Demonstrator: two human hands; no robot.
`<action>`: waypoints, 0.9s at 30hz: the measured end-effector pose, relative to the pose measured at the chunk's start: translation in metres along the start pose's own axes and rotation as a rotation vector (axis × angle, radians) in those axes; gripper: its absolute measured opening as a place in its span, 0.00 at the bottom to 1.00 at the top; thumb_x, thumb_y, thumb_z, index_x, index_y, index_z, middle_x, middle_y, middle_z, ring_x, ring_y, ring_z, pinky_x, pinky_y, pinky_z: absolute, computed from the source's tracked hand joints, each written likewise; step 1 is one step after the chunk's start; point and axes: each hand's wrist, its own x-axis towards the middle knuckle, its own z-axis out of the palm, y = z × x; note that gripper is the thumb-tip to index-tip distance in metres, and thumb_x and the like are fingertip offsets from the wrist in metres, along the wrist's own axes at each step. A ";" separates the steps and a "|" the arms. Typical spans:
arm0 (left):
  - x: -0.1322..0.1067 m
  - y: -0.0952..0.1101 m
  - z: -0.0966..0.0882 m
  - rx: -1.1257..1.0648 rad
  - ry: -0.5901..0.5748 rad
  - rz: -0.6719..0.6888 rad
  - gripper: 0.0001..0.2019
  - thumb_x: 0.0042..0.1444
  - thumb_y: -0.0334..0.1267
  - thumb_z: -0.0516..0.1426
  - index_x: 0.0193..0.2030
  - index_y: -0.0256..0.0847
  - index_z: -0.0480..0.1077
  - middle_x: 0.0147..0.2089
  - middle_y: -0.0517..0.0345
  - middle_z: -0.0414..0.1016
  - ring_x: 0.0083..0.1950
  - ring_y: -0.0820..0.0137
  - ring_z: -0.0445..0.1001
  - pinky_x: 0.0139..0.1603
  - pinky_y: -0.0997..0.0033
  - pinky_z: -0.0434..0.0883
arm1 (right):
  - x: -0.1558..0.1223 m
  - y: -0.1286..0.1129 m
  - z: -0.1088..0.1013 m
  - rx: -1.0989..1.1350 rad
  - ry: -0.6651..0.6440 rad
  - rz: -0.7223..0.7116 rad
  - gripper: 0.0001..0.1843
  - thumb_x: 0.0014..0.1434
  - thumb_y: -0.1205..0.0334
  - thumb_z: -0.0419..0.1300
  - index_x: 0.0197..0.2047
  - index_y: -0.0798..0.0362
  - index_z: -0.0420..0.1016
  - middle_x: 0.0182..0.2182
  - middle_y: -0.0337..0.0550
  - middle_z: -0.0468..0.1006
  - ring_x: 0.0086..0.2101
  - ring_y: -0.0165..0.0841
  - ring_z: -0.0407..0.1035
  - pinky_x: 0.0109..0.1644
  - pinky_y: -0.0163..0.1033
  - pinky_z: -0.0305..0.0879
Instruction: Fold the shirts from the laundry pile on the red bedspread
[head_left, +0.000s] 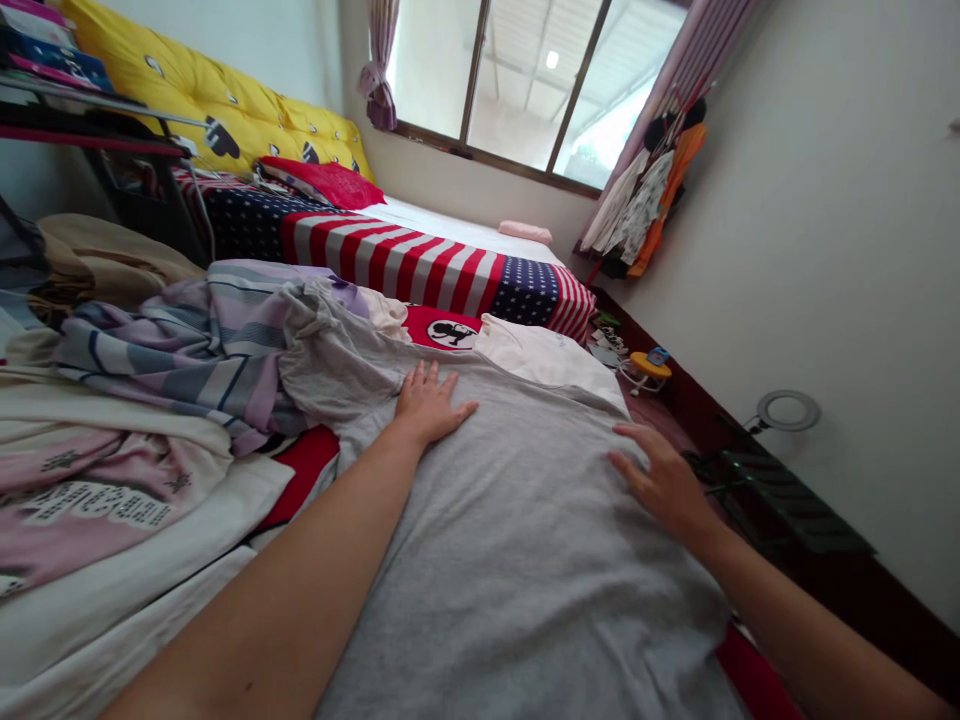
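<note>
A grey T-shirt (517, 510) lies spread out in front of me, its neck end away from me and one sleeve out to the left. My left hand (431, 405) rests flat on its upper left part, fingers spread. Over at the shirt's right edge, my right hand (660, 480) touches the cloth with its fingers apart. Neither hand grips anything. Beyond the neckline lies a white garment (551, 355), beside a red cloth with a round black-and-white print (452, 332).
Left of the shirt are a rumpled plaid garment (225, 340) and pink-and-white clothing (112, 490). A bed with a stars-and-stripes cover (390, 250) stands behind. On the right are a ring light (789, 410), a dark folding chair (795, 505) and a small yellow stool (649, 366).
</note>
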 end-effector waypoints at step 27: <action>-0.076 0.061 -0.081 0.234 -0.439 0.376 0.27 0.58 0.51 0.53 0.64 0.46 0.62 0.65 0.46 0.62 0.63 0.56 0.64 0.61 0.57 0.61 | -0.081 -0.043 0.012 -0.163 -0.328 -0.032 0.33 0.65 0.42 0.40 0.68 0.47 0.51 0.69 0.44 0.46 0.67 0.41 0.41 0.66 0.59 0.43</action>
